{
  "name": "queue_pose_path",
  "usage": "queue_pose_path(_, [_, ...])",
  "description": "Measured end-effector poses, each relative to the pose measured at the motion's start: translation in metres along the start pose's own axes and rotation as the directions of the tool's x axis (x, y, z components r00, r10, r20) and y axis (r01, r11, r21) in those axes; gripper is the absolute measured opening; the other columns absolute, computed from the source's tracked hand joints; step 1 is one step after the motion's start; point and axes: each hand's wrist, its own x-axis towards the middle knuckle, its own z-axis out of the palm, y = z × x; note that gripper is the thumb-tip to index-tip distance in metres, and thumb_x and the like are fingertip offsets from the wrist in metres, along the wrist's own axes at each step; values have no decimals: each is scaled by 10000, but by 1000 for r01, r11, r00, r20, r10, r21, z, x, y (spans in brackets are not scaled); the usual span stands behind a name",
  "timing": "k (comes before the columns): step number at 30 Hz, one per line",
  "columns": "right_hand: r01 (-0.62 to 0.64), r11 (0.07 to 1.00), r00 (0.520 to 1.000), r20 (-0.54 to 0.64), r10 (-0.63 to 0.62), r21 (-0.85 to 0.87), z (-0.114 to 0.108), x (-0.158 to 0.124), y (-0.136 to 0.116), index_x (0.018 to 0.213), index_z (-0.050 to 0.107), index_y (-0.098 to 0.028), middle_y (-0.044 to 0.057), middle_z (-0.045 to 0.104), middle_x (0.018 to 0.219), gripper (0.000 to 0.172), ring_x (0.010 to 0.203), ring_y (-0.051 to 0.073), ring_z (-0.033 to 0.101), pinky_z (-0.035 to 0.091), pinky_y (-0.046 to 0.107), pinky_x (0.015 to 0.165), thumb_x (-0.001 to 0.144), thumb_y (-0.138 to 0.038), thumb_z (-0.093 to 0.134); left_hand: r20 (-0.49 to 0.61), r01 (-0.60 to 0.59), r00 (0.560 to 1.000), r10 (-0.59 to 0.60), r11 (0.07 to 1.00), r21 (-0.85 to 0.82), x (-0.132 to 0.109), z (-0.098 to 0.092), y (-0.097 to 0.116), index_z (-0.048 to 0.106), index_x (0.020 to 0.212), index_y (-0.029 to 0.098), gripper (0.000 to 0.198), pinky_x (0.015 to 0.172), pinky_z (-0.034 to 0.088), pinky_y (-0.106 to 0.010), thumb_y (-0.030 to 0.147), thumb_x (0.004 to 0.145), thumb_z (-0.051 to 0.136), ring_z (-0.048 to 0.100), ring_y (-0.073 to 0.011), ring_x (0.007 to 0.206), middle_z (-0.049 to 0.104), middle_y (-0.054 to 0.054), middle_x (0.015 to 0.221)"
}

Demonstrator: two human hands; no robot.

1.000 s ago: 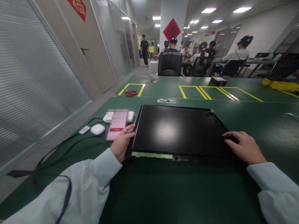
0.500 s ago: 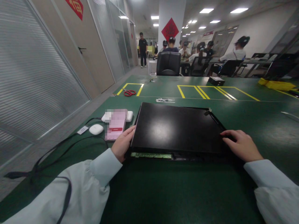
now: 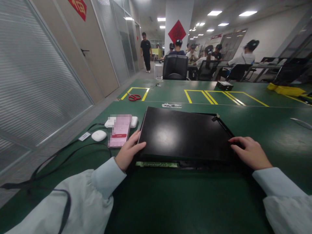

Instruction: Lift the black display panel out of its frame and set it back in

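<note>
A flat black display panel (image 3: pixel 182 135) lies on the green table mat (image 3: pixel 170 201) in front of me, with a green circuit strip (image 3: pixel 157 164) showing along its near edge. My left hand (image 3: pixel 128 152) grips the panel's near left edge, thumb on top. My right hand (image 3: pixel 250 152) holds the near right corner, fingers curled over the edge. The panel's near left side sits slightly raised above its black frame (image 3: pixel 223 125).
A pink-screened phone (image 3: pixel 120 130), a white case (image 3: pixel 98 135) and a white charger (image 3: pixel 133 122) lie left of the panel, with black cables (image 3: pixel 60 154). Red scissors (image 3: pixel 134 97), a small black box (image 3: pixel 224 85) and yellow marking lines lie farther back. Several people sit at tables beyond.
My left thumb has slid onto the panel's top and the left edge has lifted a little. My right hand has barely moved.
</note>
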Motion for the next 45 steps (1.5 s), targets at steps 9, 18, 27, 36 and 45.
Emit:
queue_pose_path(9, [0, 1000, 1000, -5, 0, 7, -1, -1, 0, 871, 712, -266, 107, 683, 928, 275, 967, 326, 635, 465, 547, 954, 741, -424, 527, 6, -57, 998, 57, 998, 14, -2, -4, 3, 718, 1303, 237, 565, 1263, 220, -480, 399, 765, 778, 283, -361, 1536, 482, -63, 1594])
queue_pose_path(18, [-106, 989, 994, 15, 105, 105, -8, 1, -6, 888, 711, -253, 100, 692, 917, 315, 881, 308, 631, 493, 488, 838, 687, -441, 558, 125, -5, 991, 50, 941, -338, -6, 4, 6, 608, 1428, 191, 644, 1182, 388, -504, 305, 816, 773, 499, -375, 1404, 625, -113, 1458])
queue_pose_path(27, [-318, 934, 948, 36, 317, 164, -12, 2, -13, 1081, 688, -199, 143, 692, 1093, 531, 898, 295, 625, 483, 449, 856, 669, -509, 560, 131, -52, 984, 119, 902, -429, -9, 6, 5, 601, 1425, 180, 617, 1150, 437, -470, 248, 835, 769, 516, -359, 1396, 651, -126, 1423])
queue_pose_path(36, [-452, 811, 879, 34, 475, 372, -13, 5, -13, 857, 719, -222, 154, 742, 1115, 338, 1159, 395, 624, 437, 493, 1024, 649, -467, 613, 80, -110, 985, 155, 907, -406, -15, 9, 14, 552, 1475, 202, 682, 1183, 395, -456, 263, 828, 760, 439, -362, 1455, 552, -104, 1536])
queue_pose_path(45, [-455, 483, 807, 117, 579, 748, -28, 0, -33, 799, 771, -242, 54, 772, 951, 386, 1050, 322, 691, 558, 412, 933, 431, -346, 823, -7, 5, 1000, -12, 785, -620, -7, 8, 23, 658, 1363, 168, 648, 1128, 452, -480, 165, 723, 763, 586, -371, 1321, 718, -111, 1326])
